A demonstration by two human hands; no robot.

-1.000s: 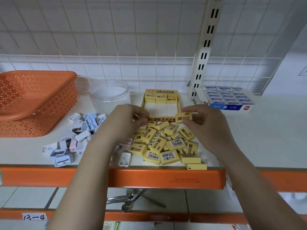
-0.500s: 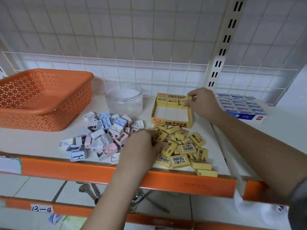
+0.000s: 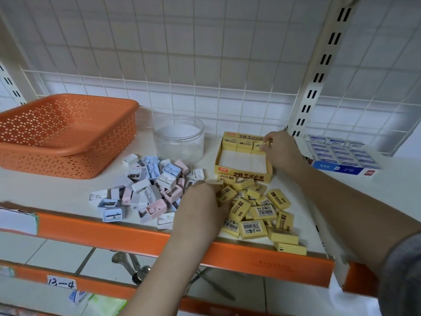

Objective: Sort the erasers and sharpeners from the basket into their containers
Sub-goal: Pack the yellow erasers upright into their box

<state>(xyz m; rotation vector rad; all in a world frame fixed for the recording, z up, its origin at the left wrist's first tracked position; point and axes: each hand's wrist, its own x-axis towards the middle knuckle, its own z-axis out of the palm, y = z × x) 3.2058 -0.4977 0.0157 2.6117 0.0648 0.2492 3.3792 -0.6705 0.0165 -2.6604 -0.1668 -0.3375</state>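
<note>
right hand [image 3: 281, 149] pinches a yellow eraser [image 3: 262, 144] at the back row of the eraser box [image 3: 245, 176]. left hand [image 3: 200, 210] curls into the loose eraser pile [image 3: 257, 210]; grip hidden. sharpeners [image 3: 148, 190] heaped between basket [image 3: 66, 135] and pile, jar [image 3: 178, 140] behind.

Perforated plastic basket [image 3: 68, 142], clear jar [image 3: 178, 142]

A second ago both hands met at mid-frame over the front wall of the yellow box [image 3: 243, 176], the right hand [image 3: 281, 148] pinching a yellow eraser [image 3: 262, 144]. Now that hand has gone up and right to the box's far right corner, eraser against the back row, while the left hand [image 3: 202, 210] has dropped onto the loose eraser pile [image 3: 257, 210] at centre frame.
</note>
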